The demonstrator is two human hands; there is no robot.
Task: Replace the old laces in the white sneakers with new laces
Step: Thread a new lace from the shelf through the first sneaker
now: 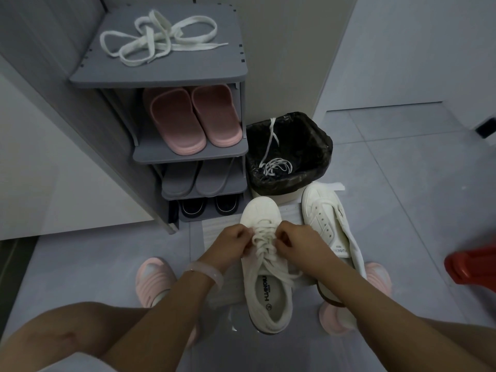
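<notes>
A white sneaker (264,280) stands on the floor in front of me, toe pointing away, with a white lace (264,248) threaded through its eyelets. My left hand (233,241) and my right hand (294,241) each pinch that lace from either side of the upper eyelets. To the right, a second white sneaker (326,221) lies tilted on its side with bare eyelets and no lace. A loose wide white lace (158,38) lies tangled on top of the grey shoe rack (161,75). A thinner white lace (275,165) sits in the black-lined bin (288,154).
The rack's shelves hold pink slippers (192,120), grey slippers (196,178) and dark shoes (208,206). My feet in pink slippers (154,277) flank the sneaker. A red object (472,267) is at the right edge. Grey tiled floor (402,183) stretches to the right.
</notes>
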